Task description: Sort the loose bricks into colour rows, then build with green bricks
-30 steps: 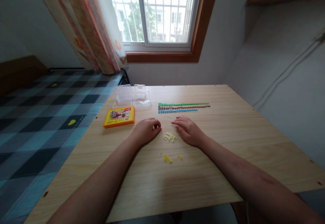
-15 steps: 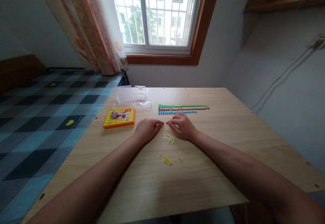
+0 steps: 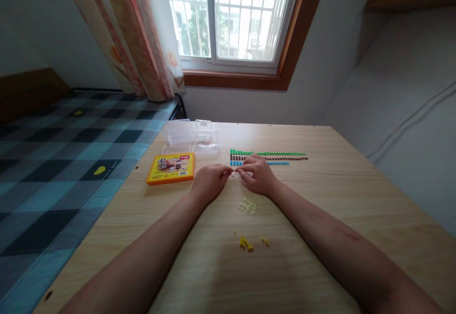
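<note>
The fingers of my left hand [image 3: 210, 181] and right hand [image 3: 261, 176] look narrow mid-frame, holding I can't tell what, so I'll go softly between tiny blue plastic blocks [image 3: 278, 163] above and loose pale-yellow plastic blocks [image 3: 246, 205] below.

dim overall, glaring window [image 3: 245, 24], soft shadows on table [image 3: 221, 280], stretched edges
</note>
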A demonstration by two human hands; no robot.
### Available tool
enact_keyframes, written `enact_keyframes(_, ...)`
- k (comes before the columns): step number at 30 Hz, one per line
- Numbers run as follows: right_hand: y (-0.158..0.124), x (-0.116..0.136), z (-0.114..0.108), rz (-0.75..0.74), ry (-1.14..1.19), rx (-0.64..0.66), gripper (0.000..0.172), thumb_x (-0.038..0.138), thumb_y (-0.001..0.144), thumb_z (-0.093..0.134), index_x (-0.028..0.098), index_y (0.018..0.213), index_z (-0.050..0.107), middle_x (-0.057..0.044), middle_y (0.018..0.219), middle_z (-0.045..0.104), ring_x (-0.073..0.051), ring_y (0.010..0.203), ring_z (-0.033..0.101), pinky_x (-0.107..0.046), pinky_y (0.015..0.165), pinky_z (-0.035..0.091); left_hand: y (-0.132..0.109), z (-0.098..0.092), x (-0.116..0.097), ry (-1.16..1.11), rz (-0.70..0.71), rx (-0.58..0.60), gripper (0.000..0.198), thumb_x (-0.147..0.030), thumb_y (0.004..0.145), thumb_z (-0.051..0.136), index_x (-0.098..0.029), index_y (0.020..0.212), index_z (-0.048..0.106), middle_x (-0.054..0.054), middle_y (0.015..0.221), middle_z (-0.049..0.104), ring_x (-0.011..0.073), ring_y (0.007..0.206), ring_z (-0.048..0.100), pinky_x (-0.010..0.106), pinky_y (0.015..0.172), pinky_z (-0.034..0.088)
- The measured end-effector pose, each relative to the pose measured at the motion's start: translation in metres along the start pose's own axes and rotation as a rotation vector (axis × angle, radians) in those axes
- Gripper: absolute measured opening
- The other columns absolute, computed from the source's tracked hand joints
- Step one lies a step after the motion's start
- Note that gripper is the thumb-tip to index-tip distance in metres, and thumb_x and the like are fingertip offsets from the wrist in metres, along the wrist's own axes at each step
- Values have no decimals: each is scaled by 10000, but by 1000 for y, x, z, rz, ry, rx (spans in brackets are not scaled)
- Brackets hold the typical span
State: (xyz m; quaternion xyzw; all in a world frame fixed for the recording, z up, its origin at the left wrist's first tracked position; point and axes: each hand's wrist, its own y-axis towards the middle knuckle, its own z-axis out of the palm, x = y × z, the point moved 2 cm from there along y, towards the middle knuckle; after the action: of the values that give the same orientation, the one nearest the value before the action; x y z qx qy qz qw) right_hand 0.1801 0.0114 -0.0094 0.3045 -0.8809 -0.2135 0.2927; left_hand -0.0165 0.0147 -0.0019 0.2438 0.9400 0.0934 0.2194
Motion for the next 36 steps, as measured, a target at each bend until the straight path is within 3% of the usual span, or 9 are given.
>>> enact_keyframes(10, 1, 3, -1, -79, -11, 121, 241, 266, 941, 594, 246, 900, 831, -55, 789, 637, -215, 811, 524, -383, 808, 404, -1, -7, -2, 33, -187, 39, 258, -317, 967, 562, -245, 1042, 797, 58, 1015, 799, 234, 914, 721, 323, 786, 520)
enact_keyframes(19, 2, -1, 5, -5, -79, 138, 269, 291, 990, 577, 282, 1133, 805, -71, 842, 628, -228, 845, 534, -375, 806, 426, -2, -3, -4, 116, -174, 95, 305, -340, 1002, 503, -255, 1051, 792, 67, 1036, 792, 225, 910, 716, 309, 755, 491)
enact_keyframes(23, -1, -5, 7, 3, -76, 69, 271, 302, 992, 574, 278, 1132, 805, -90, 902, 655, -244, 890, 555, -396, 835, 433, -2, -4, -7, 116, -143, 134, 312, -347, 1005, 502, -277, 1062, 800, 62, 1041, 786, 230, 898, 711, 310, 733, 482)
enact_keyframes(36, 2, -2, 6, 17, -134, 128, 255, 290, 986, 580, 267, 1057, 824, -72, 824, 611, -232, 844, 531, -377, 787, 406, -1, -3, -9, 162, -149, 169, 352, -369, 1023, 457, -304, 1133, 785, 72, 1026, 781, 234, 865, 702, 304, 692, 462)
